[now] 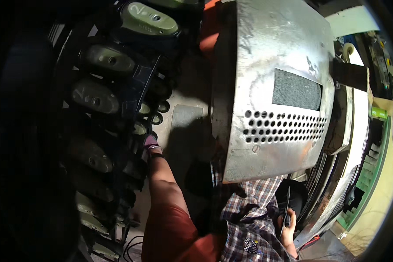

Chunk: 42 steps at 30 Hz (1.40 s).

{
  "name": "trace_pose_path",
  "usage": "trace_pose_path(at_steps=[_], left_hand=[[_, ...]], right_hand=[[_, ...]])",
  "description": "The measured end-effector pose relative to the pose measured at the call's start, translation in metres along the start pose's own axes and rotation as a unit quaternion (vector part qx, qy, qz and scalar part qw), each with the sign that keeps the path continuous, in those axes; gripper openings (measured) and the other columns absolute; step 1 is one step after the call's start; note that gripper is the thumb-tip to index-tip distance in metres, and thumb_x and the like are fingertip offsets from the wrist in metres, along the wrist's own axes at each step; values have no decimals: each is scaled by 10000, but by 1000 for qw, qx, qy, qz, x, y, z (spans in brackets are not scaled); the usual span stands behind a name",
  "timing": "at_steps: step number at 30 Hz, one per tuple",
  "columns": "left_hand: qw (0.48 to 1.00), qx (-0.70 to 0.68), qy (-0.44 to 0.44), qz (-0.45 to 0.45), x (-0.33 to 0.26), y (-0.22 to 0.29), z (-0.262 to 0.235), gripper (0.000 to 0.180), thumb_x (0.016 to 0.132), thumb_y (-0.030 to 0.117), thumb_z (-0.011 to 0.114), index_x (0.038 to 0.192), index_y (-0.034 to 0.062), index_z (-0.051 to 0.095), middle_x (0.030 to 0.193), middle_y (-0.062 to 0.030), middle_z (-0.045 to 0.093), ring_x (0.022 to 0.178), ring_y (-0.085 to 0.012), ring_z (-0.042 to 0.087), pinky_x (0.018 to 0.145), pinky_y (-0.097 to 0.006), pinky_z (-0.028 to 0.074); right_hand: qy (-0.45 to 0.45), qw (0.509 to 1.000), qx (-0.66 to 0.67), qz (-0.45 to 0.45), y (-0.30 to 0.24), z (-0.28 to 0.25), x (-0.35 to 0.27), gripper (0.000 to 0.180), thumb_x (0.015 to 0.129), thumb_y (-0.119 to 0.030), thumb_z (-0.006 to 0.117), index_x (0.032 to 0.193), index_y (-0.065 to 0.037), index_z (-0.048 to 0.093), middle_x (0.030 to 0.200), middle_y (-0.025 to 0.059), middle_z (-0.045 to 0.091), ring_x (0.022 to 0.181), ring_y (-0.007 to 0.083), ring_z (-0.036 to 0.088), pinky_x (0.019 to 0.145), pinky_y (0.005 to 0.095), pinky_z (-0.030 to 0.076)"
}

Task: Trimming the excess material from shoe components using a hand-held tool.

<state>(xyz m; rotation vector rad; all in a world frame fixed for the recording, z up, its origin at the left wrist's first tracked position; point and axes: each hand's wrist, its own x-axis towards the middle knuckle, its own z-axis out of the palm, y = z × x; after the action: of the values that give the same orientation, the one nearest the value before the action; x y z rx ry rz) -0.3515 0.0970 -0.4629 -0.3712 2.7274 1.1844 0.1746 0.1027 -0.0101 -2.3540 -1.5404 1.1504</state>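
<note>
Oval pieces [96,101] at left look metallic, stiff, likely heavy; best held by rims. My left arm [165,185] reaches forward, pink-gloved left hand [151,142] just beside small oval piece [139,128]; fingers shadowed, can't tell grip. Below perforated metal panel [284,153], my right hand [289,222] wraps handle of slim tool [287,219], tip upward; likely light, stiff.

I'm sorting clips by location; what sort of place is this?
Probably a factory or workshop: rows of similar oval pieces line the left, a big perforated metal panel stands ahead, and the right hand holds a slim tool.
</note>
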Motion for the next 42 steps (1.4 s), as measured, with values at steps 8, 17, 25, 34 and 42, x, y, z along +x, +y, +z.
trace_pose_path(at_steps=[8, 17, 25, 34, 42], left_hand=[[901, -325, -223, -183, -39, -111, -5, 492, 881, 204, 567, 1330, 37, 458, 1339, -139, 494, 1212, -245, 488, 997, -332, 391], [713, -200, -645, 191, -304, 154, -142, 449, 916, -47, 430, 1364, -42, 402, 1280, -143, 526, 1155, -216, 526, 1012, -307, 385], [432, -215, -687, 544, -546, 327, -231, 409, 912, 72, 579, 1296, -41, 492, 1172, -123, 600, 1084, -189, 576, 943, -308, 450], [72, -32, -632, 771, -845, 308, -216, 661, 820, 277, 704, 1348, -6, 425, 1268, -223, 537, 1165, -364, 528, 988, -406, 424], [1, -19, -504, 863, -1099, 238, -123, 945, 746, 504, 705, 1402, -55, 318, 1394, -296, 379, 1266, -424, 420, 1056, -431, 367]], right_hand=[[46, 996, 60, -52, 13, 1, -19, 460, 765, -25, 717, 1178, -30, 515, 1073, 53, 547, 980, 153, 517, 911, 284, 398], [322, 927, -27, -193, 82, -68, -78, 480, 682, -103, 781, 1118, -62, 584, 780, 67, 588, 675, 211, 585, 647, 320, 476], [500, 864, -53, -22, 217, -133, -130, 496, 659, -67, 680, 1141, -108, 573, 771, 117, 555, 698, 330, 578, 634, 395, 482], [549, 835, -9, 40, 284, -133, -131, 504, 601, -146, 717, 1092, -111, 604, 715, 108, 523, 629, 324, 554, 542, 419, 436], [461, 886, 25, 46, 308, -112, -135, 506, 616, -319, 760, 1085, -193, 618, 612, 71, 503, 498, 279, 516, 464, 425, 386]])
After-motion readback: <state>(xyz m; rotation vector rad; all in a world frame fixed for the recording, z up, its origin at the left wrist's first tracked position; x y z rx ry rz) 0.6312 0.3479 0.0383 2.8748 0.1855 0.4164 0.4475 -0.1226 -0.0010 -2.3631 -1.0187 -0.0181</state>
